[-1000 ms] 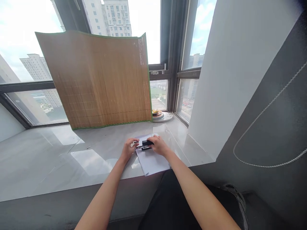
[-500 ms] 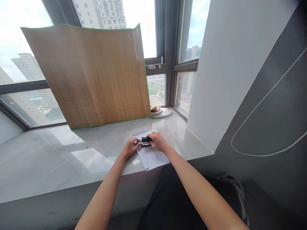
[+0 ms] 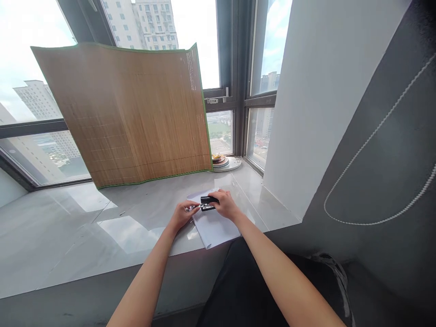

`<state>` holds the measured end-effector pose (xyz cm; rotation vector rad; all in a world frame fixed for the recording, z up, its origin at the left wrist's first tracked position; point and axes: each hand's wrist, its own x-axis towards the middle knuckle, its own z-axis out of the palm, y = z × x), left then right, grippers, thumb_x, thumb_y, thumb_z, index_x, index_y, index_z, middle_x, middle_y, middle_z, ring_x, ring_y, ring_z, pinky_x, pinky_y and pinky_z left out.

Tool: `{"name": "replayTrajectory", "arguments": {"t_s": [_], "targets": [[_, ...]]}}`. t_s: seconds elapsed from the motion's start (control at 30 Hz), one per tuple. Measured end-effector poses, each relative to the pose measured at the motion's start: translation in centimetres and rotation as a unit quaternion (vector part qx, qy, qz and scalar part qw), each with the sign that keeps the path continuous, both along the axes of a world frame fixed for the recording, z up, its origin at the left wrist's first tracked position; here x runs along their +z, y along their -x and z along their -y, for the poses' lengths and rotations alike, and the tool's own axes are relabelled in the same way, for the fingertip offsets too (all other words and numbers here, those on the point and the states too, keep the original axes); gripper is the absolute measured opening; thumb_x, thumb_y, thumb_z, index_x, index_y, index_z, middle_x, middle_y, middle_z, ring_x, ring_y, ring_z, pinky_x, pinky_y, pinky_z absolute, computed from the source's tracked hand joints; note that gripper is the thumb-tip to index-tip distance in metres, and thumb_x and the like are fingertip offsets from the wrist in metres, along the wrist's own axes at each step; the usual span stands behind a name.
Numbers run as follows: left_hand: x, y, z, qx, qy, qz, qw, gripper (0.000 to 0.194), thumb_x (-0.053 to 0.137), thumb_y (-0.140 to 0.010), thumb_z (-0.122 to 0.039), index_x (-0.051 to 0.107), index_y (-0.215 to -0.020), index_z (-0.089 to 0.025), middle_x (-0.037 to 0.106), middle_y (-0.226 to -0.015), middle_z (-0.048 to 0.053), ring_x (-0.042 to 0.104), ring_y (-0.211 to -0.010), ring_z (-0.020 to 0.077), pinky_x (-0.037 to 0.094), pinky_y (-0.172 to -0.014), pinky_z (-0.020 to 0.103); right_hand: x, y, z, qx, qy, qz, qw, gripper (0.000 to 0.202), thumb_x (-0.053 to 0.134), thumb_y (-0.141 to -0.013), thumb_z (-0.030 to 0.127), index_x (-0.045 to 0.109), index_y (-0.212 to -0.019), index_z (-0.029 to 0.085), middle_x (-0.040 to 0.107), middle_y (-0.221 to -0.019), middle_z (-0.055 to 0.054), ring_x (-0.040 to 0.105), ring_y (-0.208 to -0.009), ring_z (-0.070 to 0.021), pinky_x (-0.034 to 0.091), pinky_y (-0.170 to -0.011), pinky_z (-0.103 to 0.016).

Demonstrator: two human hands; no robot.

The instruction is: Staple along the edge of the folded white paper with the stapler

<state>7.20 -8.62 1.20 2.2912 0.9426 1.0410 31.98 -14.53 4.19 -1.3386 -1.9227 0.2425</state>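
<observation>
A black stapler [image 3: 206, 200] is held in my right hand [image 3: 225, 203], whose fingers wrap round its right end. Its top and base are parted, and a metallic strip shows between them. At the stapler's left end, my left hand [image 3: 184, 213] has thumb and fingertips pinched together, touching or almost touching the metal part. What sits in that pinch is too small to make out. Beneath the stapler and my right hand lie white paper sheets [image 3: 216, 227], with a curled corner near the ledge's front edge.
The sheets rest on a glossy pale window ledge [image 3: 75, 245]. A bamboo mat [image 3: 136, 113] with green edging leans against the windows. Several stacked plates [image 3: 226, 164] stand in the corner behind it. A beaded cord [image 3: 371, 141] hangs at the right.
My left hand's fingers have straightened into a pinch at the stapler's left end. My right hand keeps its hold on the stapler. The view has shifted slightly.
</observation>
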Motion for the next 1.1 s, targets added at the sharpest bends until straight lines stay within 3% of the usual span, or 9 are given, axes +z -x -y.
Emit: {"name": "replayTrajectory", "arguments": {"t_s": [0.2,0.3,0.43,0.53,0.73,0.83,0.93,1.03,1.1], "targets": [[0.2,0.2,0.6,-0.032,0.011,0.04,0.999,0.032,0.061,-0.099,-0.039,0.081,-0.117,-0.023,0.079,-0.118,0.011,0.075,-0.109,0.0286,0.058,-0.096,0.045,0.1,-1.3,-0.2,-0.044,0.006,-0.038,0.998,0.035,0.063,-0.092,0.011,0.073,-0.119,0.03,0.076,-0.118,-0.001,0.059,-0.112,-0.0246,0.033,-0.098,-0.041],[0.1,0.3,0.8,-0.024,0.017,0.047,0.998,0.031,0.067,-0.095,-0.04,0.081,-0.118,-0.023,0.08,-0.115,0.011,0.076,-0.107,0.0296,0.058,-0.1,0.047,0.6,-1.3,0.0,-0.008,0.008,-0.061,0.998,0.037,0.061,-0.092,0.009,0.074,-0.119,0.03,0.075,-0.12,-0.002,0.057,-0.114,-0.0251,0.032,-0.104,-0.044],[0.1,0.2,1.0,-0.022,0.021,0.068,0.997,0.053,0.081,-0.084,-0.039,0.071,-0.135,-0.027,0.08,-0.114,0.008,0.075,-0.11,0.0286,0.055,-0.105,0.047,1.5,-0.1,0.6,0.083,0.006,-0.034,0.996,0.036,0.064,-0.092,0.009,0.075,-0.12,0.029,0.075,-0.117,-0.003,0.057,-0.112,-0.0237,0.033,-0.106,-0.042],[0.0,0.0,0.9,-0.03,0.018,0.07,0.997,0.048,0.081,-0.083,-0.039,0.073,-0.128,-0.025,0.079,-0.117,0.008,0.074,-0.111,0.0279,0.056,-0.102,0.043,1.7,1.2,0.9,0.116,-0.006,0.0,0.993,0.037,0.066,-0.094,0.009,0.074,-0.123,0.029,0.074,-0.116,-0.003,0.056,-0.111,-0.0233,0.031,-0.106,-0.042],[0.1,0.0,1.0,-0.012,0.001,0.064,0.998,0.031,0.078,-0.083,-0.037,0.078,-0.111,-0.024,0.08,-0.103,0.007,0.075,-0.099,0.027,0.057,-0.094,0.042,1.4,2.3,1.0,0.107,-0.009,0.006,0.994,0.033,0.066,-0.095,0.011,0.074,-0.121,0.03,0.074,-0.117,-0.003,0.056,-0.112,-0.0236,0.03,-0.104,-0.041],[0.5,-0.1,1.1,0.001,-0.001,0.073,0.997,0.036,0.081,-0.08,-0.041,0.076,-0.111,-0.024,0.079,-0.107,0.008,0.073,-0.103,0.028,0.055,-0.098,0.044,1.4,1.8,1.0,0.101,-0.011,-0.006,0.995,0.033,0.064,-0.096,0.012,0.074,-0.121,0.031,0.074,-0.117,-0.002,0.058,-0.11,-0.0232,0.031,-0.102,-0.041],[0.7,-0.1,0.9,0.047,-0.011,0.065,0.997,0.035,0.074,-0.087,-0.044,0.072,-0.116,-0.025,0.077,-0.113,0.008,0.07,-0.11,0.0277,0.051,-0.102,0.043,1.4,-0.2,0.8,0.032,-0.002,-0.031,0.999,0.033,0.061,-0.096,0.013,0.074,-0.121,0.031,0.074,-0.118,-0.003,0.059,-0.11,-0.0245,0.033,-0.1,-0.04],[0.2,0.0,0.2,0.2,-0.016,0.017,0.98,0.031,0.059,-0.096,-0.044,0.073,-0.112,-0.022,0.074,-0.11,0.012,0.068,-0.107,0.0288,0.05,-0.1,0.043,1.1,-3.6,0.6,-0.106,0.016,-0.077,0.991,0.037,0.055,-0.094,0.014,0.074,-0.122,0.031,0.073,-0.121,-0.003,0.058,-0.115,-0.0275,0.035,-0.098,-0.042],[-0.5,0.0,-0.3,0.286,0.0,-0.053,0.957,0.035,0.06,-0.094,-0.048,0.075,-0.108,-0.019,0.069,-0.108,0.015,0.066,-0.104,0.0313,0.049,-0.097,0.045,0.6,-5.8,0.6,-0.18,0.027,-0.082,0.98,0.039,0.053,-0.093,0.014,0.075,-0.121,0.031,0.073,-0.122,-0.003,0.056,-0.116,-0.0294,0.035,-0.099,-0.045]]}}
